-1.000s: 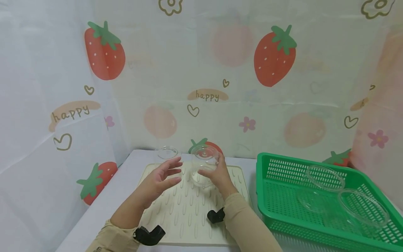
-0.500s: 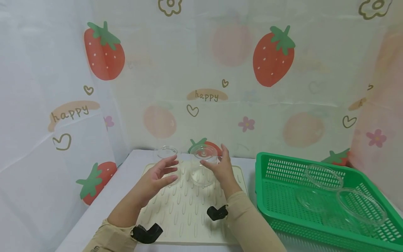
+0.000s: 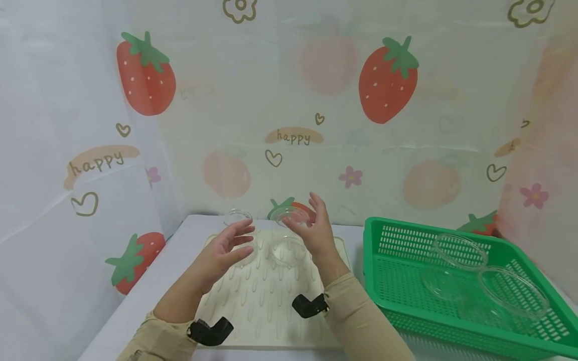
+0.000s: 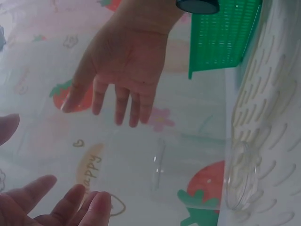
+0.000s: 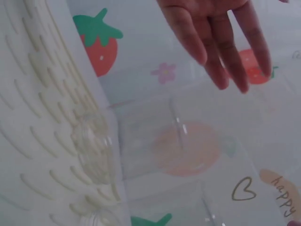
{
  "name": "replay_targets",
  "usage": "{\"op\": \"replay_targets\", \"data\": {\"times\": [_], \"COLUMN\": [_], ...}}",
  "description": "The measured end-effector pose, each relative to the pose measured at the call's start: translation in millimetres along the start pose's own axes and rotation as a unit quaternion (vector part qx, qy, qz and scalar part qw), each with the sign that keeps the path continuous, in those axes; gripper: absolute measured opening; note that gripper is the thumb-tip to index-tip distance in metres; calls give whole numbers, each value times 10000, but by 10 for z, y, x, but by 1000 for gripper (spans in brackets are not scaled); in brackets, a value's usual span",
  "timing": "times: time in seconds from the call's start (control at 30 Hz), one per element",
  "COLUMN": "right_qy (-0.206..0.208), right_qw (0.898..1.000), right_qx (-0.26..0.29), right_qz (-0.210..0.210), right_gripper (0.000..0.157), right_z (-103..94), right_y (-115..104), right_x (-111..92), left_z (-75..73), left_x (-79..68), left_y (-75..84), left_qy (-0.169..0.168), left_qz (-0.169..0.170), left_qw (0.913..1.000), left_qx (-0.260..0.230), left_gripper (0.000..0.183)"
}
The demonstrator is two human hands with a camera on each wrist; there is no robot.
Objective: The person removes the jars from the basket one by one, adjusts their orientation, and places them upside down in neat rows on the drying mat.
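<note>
Two clear round containers, one to the left (image 3: 238, 216) and one to the right (image 3: 287, 256), stand upright side by side at the back of a cream ridged mat (image 3: 266, 321). My left hand (image 3: 226, 249) hovers in front of the left container with fingers apart and relaxed, holding nothing. Beside the right container my right hand (image 3: 318, 233) is raised, thumb and fingers spread wide. Its thumb overlaps that container's upper part in the head view. Container walls are see-through and faint in the left wrist view, where one container (image 4: 240, 179) shows its base on the mat.
A green perforated basket (image 3: 367, 265) stands right of the mat and holds several clear round pieces, among them two ring-like rims (image 3: 459, 250). White cloth printed with strawberries hangs behind and at both sides. A black wrist camera (image 3: 309, 306) sits on each sleeve.
My right hand has let go of the right container, spreading its fingers and lifting slightly. The container stays in place on the mat. My left hand has barely shifted.
</note>
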State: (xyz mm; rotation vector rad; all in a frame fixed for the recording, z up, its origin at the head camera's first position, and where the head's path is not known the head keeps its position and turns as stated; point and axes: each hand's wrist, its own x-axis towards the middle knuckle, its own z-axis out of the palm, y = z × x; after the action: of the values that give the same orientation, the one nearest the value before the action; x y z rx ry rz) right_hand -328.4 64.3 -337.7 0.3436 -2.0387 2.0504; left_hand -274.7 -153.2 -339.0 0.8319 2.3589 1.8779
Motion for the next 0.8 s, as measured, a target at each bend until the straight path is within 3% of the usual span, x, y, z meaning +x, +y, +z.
{"op": "replay_targets", "data": {"times": [0.43, 0.8], "right_qy": [-505, -668], "right_qw": [9970, 9918], "right_qx": [-35, -334], "right_qz": [-584, -1042], "right_gripper": [73, 52], "right_z": [-239, -704], "right_y": [-513, -839], "right_x": [-96, -132], "left_z": [78, 282], "left_x": [141, 324], "left_y": [122, 292], "left_qy": [-20, 6], "left_qz": [184, 452], "left_qw": [9998, 9990], "left_qx": [36, -23], "left_gripper": [55, 54]}}
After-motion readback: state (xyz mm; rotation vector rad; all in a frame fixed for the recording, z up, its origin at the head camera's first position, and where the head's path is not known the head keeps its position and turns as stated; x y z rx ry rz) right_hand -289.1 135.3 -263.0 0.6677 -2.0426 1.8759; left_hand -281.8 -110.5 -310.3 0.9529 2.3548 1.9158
